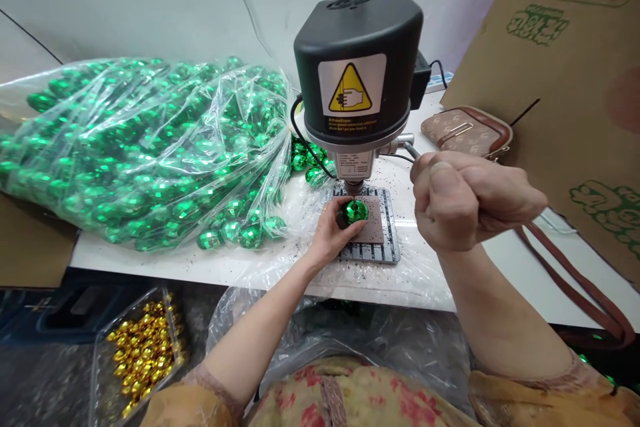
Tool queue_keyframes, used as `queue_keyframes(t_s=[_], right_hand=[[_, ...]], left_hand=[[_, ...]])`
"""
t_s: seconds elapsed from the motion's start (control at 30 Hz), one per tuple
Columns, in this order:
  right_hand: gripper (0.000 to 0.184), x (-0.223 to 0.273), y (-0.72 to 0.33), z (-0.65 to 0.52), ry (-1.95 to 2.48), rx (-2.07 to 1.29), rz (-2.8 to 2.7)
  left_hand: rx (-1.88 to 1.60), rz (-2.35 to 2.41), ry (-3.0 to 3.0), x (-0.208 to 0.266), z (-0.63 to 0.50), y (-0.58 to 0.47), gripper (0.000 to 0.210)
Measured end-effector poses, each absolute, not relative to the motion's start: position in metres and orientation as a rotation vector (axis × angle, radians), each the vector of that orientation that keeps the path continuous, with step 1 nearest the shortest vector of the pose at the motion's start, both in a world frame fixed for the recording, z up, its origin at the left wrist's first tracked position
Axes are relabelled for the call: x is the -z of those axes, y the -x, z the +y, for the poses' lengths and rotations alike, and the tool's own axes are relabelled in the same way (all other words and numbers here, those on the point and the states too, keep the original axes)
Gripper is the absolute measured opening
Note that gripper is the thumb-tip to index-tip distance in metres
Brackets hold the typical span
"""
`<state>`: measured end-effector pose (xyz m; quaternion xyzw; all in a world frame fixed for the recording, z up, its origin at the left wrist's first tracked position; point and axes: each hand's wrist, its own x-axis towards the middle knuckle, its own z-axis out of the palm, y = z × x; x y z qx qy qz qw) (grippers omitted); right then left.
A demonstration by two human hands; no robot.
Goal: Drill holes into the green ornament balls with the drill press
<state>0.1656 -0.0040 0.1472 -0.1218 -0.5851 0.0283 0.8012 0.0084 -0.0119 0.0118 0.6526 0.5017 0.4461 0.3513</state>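
A small bench drill press (357, 73) with a black head and a yellow warning label stands in front of me. Beneath its chuck, a shiny green faceted ball (357, 211) rests on a brown square pad (375, 227) over the slotted metal base (370, 252). Thumb and fingers of my left hand (333, 230) grip the ball from its left side, with the drill bit at its top. My right hand (450, 200) is closed around the drill press's feed lever (411, 149); most of the lever is hidden inside the fist.
A large clear bag of green balls (165, 160) lies to the left. Loose green balls (250, 235) sit beside it. A patterned purse (463, 132) and a cardboard box (565, 80) stand right. Below left is a clear bin of gold balls (145, 353). Dark shavings litter the white table.
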Motion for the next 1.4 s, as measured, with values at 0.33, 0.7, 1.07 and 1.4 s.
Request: queue_keyframes(t_s=[0.33, 0.7, 1.07, 1.4], right_hand=[[0.046, -0.139, -0.171, 0.007, 0.114, 0.042, -1.347], [0.047, -0.145, -0.168, -0.006, 0.216, -0.068, -1.304], [0.043, -0.201, -0.165, 0.0, 0.308, -0.371, -1.165], [0.043, -0.194, -0.168, -0.003, 0.368, -0.329, -1.149]], left_hand=[[-1.163, 1.28, -1.699, -0.013, -0.012, -0.009, 0.045], [-1.176, 1.284, -1.683, -0.013, -0.012, -0.01, 0.044], [-1.15, 1.328, -1.975, -0.032, -0.083, 0.001, 0.041], [-0.83, 0.871, -2.851, -0.004, -0.151, 0.048, 0.037]])
